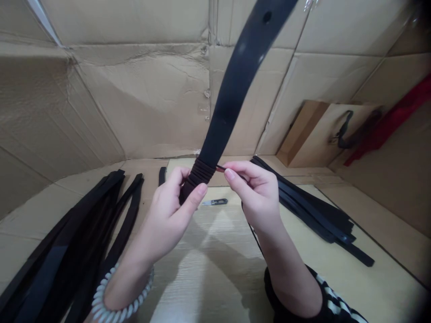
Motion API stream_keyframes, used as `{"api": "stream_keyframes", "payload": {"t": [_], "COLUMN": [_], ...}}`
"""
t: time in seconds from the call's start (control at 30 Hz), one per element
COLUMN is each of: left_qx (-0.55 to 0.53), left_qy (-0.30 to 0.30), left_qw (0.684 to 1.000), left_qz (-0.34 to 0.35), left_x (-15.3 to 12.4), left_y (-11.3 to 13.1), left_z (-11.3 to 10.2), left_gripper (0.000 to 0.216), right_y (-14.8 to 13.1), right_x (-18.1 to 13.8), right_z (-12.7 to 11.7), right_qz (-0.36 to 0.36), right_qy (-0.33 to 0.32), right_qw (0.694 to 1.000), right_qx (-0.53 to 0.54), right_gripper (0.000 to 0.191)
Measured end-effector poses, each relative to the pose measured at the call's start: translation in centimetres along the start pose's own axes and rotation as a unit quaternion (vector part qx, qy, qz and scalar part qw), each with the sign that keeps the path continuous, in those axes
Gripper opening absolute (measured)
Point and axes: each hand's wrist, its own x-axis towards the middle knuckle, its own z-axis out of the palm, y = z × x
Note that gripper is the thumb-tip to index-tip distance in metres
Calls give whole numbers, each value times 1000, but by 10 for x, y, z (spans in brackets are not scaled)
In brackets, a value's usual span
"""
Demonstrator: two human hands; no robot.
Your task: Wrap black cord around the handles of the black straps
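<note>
A flat black strip (229, 94) with a round hole near its upper end slants up and away from my hands. My left hand (168, 211) is closed round its lower end, the thumb lying along the front. Dark cord wrapping (202, 172) goes round the strip in several tight turns just above that thumb. Beside it, my right hand (257, 190) pinches a thin black cord (220, 167) between thumb and forefinger, close to the wrapping. More of the cord trails down behind the right wrist. The strip's lowest part is hidden by my left hand.
Small thread snips (215, 202) lie on the pale table (208, 278) beyond my hands. Black strips (74, 224) are heaped at left, and more black strips (310, 206) lie at right. Cardboard walls (141, 103) surround the table; a paper bag (313, 134) stands at back right.
</note>
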Motion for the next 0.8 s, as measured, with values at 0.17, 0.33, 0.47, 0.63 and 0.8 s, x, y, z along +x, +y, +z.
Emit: {"api": "stream_keyframes", "payload": {"t": [0.17, 0.33, 0.47, 0.63, 0.8], "left_qx": [-17, 26, 0, -27, -65], "left_qy": [34, 88, 1, -83, -93], "left_qw": [999, 996, 1000, 996, 993], "left_qz": [-20, -9, 1, 1, -14], "left_x": [1, 2, 3, 6, 1], "left_y": [-3, -3, 1, 6, 6], "left_z": [4, 3, 3, 2, 0], "left_gripper": [27, 37, 17, 26, 43], "right_y": [0, -2, -6, -10, -10], "right_x": [-1, -2, -4, -6, -4], "right_z": [2, 2, 2, 2, 3], "right_qz": [-7, -2, -4, -29, -20], "right_qy": [-1, -1, -26, -28, -27], "right_qw": [1000, 1000, 999, 998, 999], "right_qx": [-16, -22, -23, -42, -29], "right_gripper": [9, 8, 8, 7, 7]}}
